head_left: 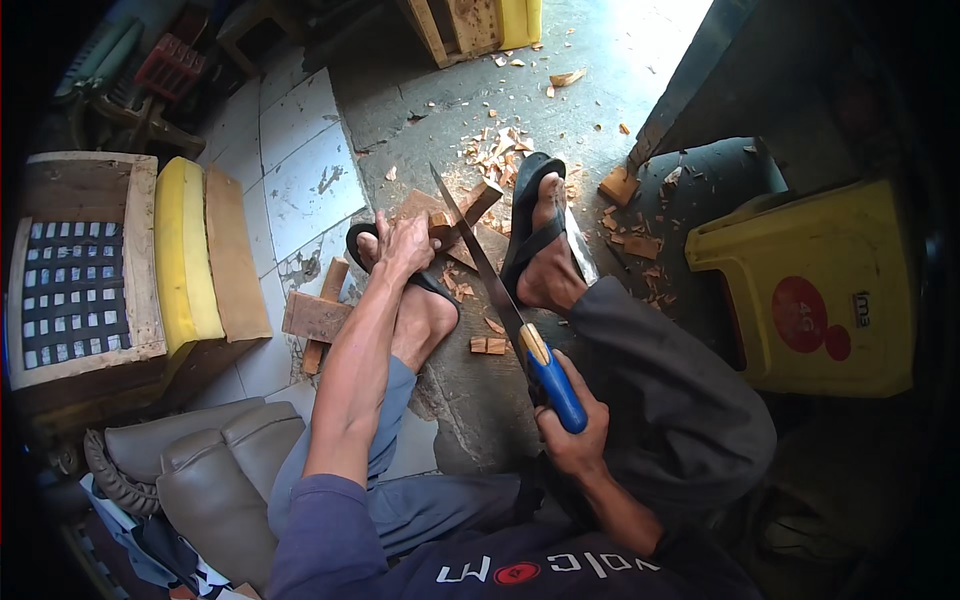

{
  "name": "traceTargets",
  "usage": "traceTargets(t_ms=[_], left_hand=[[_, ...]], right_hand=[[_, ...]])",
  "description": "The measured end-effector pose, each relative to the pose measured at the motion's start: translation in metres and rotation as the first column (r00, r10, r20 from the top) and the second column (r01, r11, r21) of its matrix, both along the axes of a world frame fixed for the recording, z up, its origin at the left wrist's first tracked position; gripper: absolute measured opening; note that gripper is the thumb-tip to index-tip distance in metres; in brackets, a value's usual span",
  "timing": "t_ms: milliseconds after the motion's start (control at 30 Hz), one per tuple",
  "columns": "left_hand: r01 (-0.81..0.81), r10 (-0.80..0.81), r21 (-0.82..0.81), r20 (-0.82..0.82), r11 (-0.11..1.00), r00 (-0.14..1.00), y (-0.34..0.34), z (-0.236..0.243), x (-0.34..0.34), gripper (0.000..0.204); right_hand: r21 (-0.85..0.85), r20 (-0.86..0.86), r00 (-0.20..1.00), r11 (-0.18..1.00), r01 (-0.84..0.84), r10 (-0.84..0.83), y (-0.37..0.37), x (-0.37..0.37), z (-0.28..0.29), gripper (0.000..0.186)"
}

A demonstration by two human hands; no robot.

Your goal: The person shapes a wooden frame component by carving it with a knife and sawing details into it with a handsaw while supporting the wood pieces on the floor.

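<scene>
My right hand [578, 435] is wrapped around the blue and wooden handle of a handsaw [492, 278]. The blade slants up and to the left, across a short wooden bar [483, 203] low over the floor between my feet. Left of the blade, my left hand [406, 243] grips the near end of that bar, its fingers partly hidden. Flat brown boards [462, 252] lie under and around the bar. Whether the teeth touch the wood, I cannot tell.
Wood chips [500, 155] litter the floor, with a small block [488, 345] nearer me and a crossed wooden piece [318, 312] at left. A yellow stool [810, 235] stands right. Left are a yellow-padded wooden frame [190, 255] and a grey cushioned seat [215, 480]. My sandalled feet flank the work.
</scene>
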State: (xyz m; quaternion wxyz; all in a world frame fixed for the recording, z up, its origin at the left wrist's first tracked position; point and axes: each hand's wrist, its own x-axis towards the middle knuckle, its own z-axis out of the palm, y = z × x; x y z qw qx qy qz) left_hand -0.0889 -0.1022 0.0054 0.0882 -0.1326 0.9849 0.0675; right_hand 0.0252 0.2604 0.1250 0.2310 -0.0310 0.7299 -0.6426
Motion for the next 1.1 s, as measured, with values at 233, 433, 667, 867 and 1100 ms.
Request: traceTargets(t_ms=[233, 433, 667, 867, 1100], left_hand=[[0.125, -0.107, -0.086, 0.195, 0.988, 0.975, 0.003, 0.011, -0.026, 0.042], [0.130, -0.133, -0.149, -0.013, 0.980, 0.991, 0.008, 0.000, -0.030, 0.041], [0.074, -0.096, -0.179, -0.116, 0.981, 0.989, 0.014, -0.002, -0.021, 0.041], [0.059, -0.063, -0.097, -0.044, 0.993, 0.997, 0.001, -0.001, -0.022, 0.045], [-0.057, 0.049, 0.104, 0.077, 0.993, 0.996, -0.027, -0.008, -0.028, 0.047]], right_hand=[[0.014, -0.073, 0.997, 1.000, -0.027, 0.028, 0.003, 0.009, -0.011, 0.070], [0.032, -0.032, 0.999, 0.999, -0.038, 0.039, 0.004, 0.013, -0.008, 0.072], [0.029, -0.103, 0.994, 0.999, 0.031, -0.028, -0.014, -0.020, -0.013, 0.068], [0.038, -0.246, 0.966, 0.997, -0.070, 0.077, 0.025, 0.015, 0.002, 0.070], [0.077, 0.000, 0.996, 0.993, -0.088, 0.089, -0.003, -0.007, 0.004, 0.069]])
